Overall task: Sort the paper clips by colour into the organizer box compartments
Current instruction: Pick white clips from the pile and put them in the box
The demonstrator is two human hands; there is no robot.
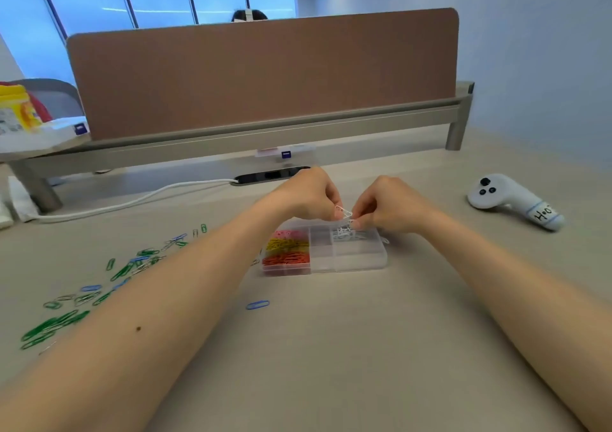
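A clear organizer box [351, 262] sits on the desk in front of me. Its left compartments hold pink clips [288, 234], yellow clips [287, 244] and red clips [286, 259]; a far right compartment holds white clips [347, 234]. Above that compartment my left hand [306, 195] and my right hand [389, 205] both pinch a tangle of white clips [342, 212]. Several green, blue and white clips [82, 294] lie scattered on the desk at the left. One blue clip [257, 305] lies alone in front of the box.
A white controller [515, 201] lies at the right. A white cable [132, 201] runs from a desk port [271, 175] to the left. A brown partition [265, 70] closes the back, with a person's head just above it. A yellow-lidded container [18, 109] stands far left.
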